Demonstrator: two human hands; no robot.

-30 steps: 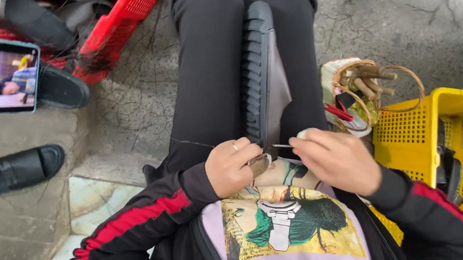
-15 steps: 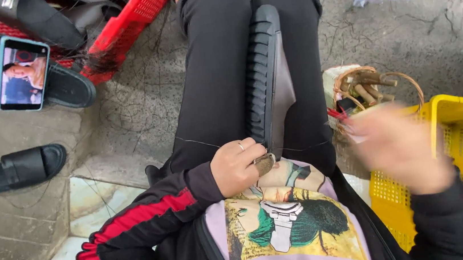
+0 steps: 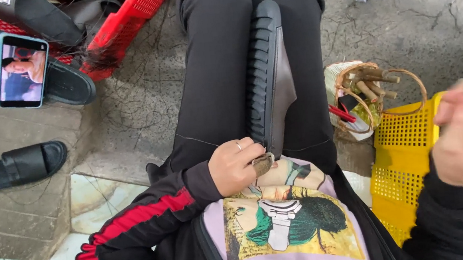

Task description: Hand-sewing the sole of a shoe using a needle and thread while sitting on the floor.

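Matt black ribbed rubber sole (image 3: 262,69) with a smooth grey leather-like upper; matt black cloth trousers (image 3: 215,80); perforated glossy plastic crates, yellow (image 3: 412,157) and red (image 3: 128,20); woven cane basket (image 3: 353,85) holding rough wooden sticks (image 3: 375,77); glossy glass phone (image 3: 21,69); matt rubber slipper (image 3: 20,165); rough cracked concrete floor (image 3: 138,111).

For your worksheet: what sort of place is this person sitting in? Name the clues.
Probably an informal outdoor work spot at ground level: cracked concrete ground, a red crate and yellow crate beside the person, and a black slipper lying loose.
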